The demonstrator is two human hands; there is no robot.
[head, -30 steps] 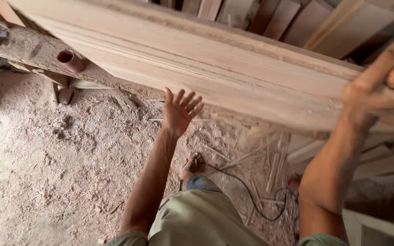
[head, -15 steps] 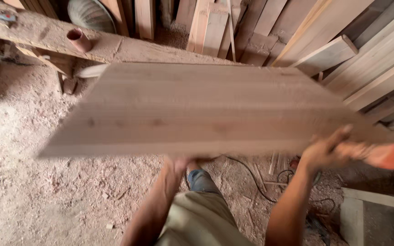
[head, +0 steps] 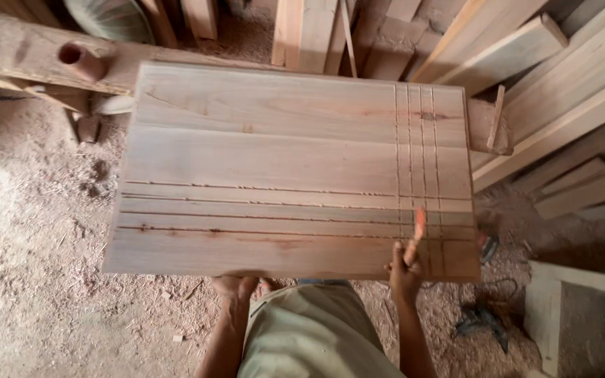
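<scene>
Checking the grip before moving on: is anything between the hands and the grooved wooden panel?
Nothing visible. The left hand grips the wooden panel at its near edge, and the right hand rests against its near right corner, an orange pencil in its fingers.

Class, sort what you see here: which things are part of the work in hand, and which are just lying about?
In hand:
wooden panel with cut grooves
left hand under its near edge
right hand at that edge
orange pencil in the right hand

Lying about:
stacked planks
clay cup on a beam
sawdust floor
dark tool with cord
</scene>
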